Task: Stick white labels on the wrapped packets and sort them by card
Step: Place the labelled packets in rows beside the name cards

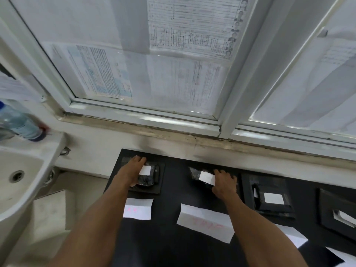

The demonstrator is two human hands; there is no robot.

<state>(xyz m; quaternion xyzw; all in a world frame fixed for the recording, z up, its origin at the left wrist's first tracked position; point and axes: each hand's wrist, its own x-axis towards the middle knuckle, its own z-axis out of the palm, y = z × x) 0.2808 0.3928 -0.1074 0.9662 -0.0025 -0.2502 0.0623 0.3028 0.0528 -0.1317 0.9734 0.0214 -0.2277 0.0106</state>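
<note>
Two black wrapped packets lie on the black table (169, 237). My left hand (131, 172) holds the left packet (149, 177) by its left side, fingers reaching over its far edge; a white label (144, 170) sits on top. My right hand (224, 185) grips the middle packet (196, 174) at its right side, beside that packet's white label (207, 177). White cards with red writing lie in front: one (137, 209) below the left packet, one (206, 222) below the middle packet. A third labelled packet (273, 199) lies to the right.
A black pad with a torn white piece (339, 216) lies at the far right, with more white cards (294, 236) near it. A white sink (21, 174) and a plastic bottle (19, 122) stand at the left. A window sill (173, 132) runs behind the table.
</note>
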